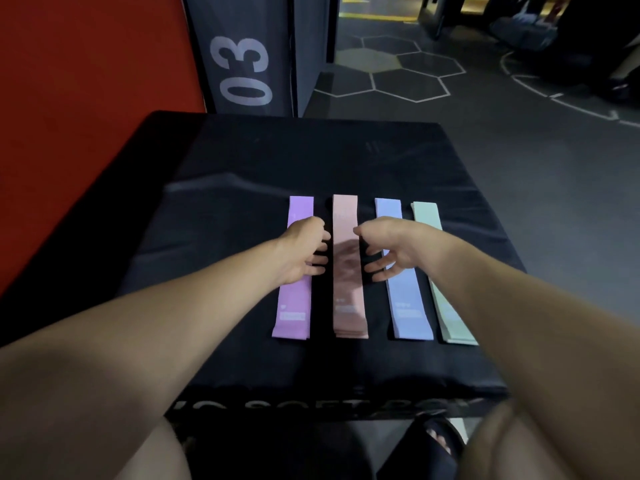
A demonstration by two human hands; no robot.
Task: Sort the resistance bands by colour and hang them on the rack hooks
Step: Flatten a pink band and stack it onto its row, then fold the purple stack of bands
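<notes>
Four flat stacks of resistance bands lie side by side on a black soft box (242, 161): purple (294, 306), pink (348, 299), light blue (408, 313) and mint green (450, 320). My left hand (304, 251) hovers over the purple stack, its loosely curled fingers pointing at the pink stack's left edge. My right hand (388, 247) is over the blue stack, fingers and thumb spread toward the pink stack's right edge. Neither hand holds a band; whether the fingertips touch the pink stack is unclear. No rack or hooks are in view.
A red padded surface (86, 98) rises at the left, beside a dark panel marked 03 (242, 71). Grey floor with hexagon markings (408, 74) stretches behind and to the right. My knees and a sandalled foot (440, 441) show below the box's front edge.
</notes>
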